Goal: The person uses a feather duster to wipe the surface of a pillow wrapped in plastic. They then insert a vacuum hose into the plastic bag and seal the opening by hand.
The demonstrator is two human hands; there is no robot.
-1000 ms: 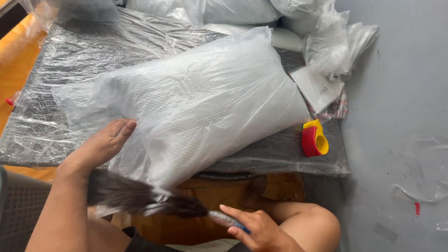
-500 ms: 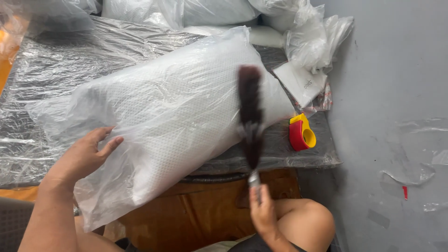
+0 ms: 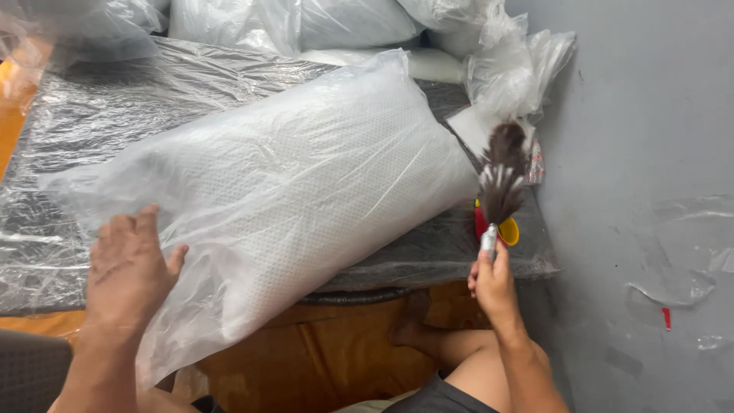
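A large white pillow (image 3: 290, 191) sealed in a clear plastic bag lies slantwise on a plastic-covered grey surface (image 3: 92, 130). My left hand (image 3: 130, 271) rests flat, fingers spread, on the bag's near left corner. My right hand (image 3: 493, 279) grips the metal handle of a dark feather duster (image 3: 501, 180), held upright just past the pillow's right end. The feathers stand over a red and yellow tape dispenser (image 3: 505, 229), partly hidden behind the duster.
More bagged white pillows (image 3: 344, 23) and loose crumpled plastic (image 3: 512, 69) are piled at the back. A grey floor (image 3: 657, 153) lies to the right with a small red scrap (image 3: 667, 317). My bare leg (image 3: 451, 352) is under the surface's front edge.
The duster has swung from low at the front, up across the pillow, and now to the right past its end. My left hand has slid down toward the bag's near corner.
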